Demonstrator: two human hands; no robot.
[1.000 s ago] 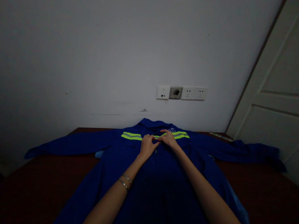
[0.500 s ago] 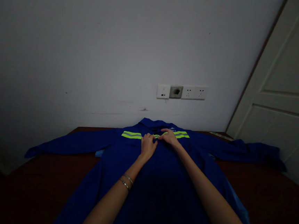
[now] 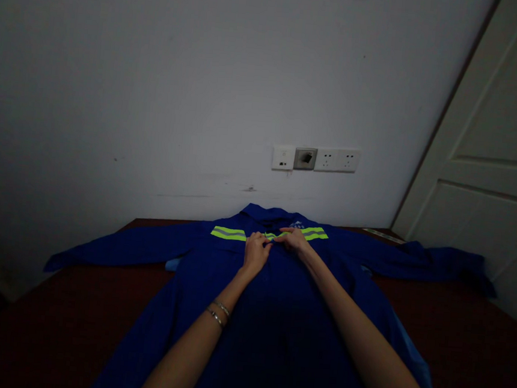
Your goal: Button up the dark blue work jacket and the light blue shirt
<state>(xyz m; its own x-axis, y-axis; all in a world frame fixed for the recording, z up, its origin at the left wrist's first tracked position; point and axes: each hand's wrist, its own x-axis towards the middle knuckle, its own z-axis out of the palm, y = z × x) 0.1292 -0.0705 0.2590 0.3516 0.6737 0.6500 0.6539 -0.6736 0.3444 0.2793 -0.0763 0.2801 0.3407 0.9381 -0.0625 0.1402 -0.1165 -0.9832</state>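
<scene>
- Blue jacket (image 3: 271,304): I had it spread on the dark red-brown table (image 3: 67,316), collar (image 3: 263,214) toward the wall (image 3: 195,92) and body toward the camera.
- Sleeves: one sleeve (image 3: 122,247) extended left; the other sleeve (image 3: 442,264) extended right, its end rumpled near the white panelled door (image 3: 488,208).
- Left hand (image 3: 257,251): I had it on the chest, at the centre front, just beside the left reflective strip (image 3: 228,233). Its fingers stood narrow, pinching the jacket's cloth.
- Right hand (image 3: 293,240): I had it opposite, partly over the right reflective strip (image 3: 315,233). The index finger pointed toward the left hand; I could not tell whether the fingers gripped cloth.
- Hand spacing: the fingertips nearly met, with a short piece of yellow-green strip visible between them.
- Bracelets (image 3: 217,317): I noted two, on the left wrist.
- Light blue cloth (image 3: 420,365): it protruded from under the jacket's right edge.
- Wall sockets (image 3: 336,160): these sat above the collar, slightly right.
</scene>
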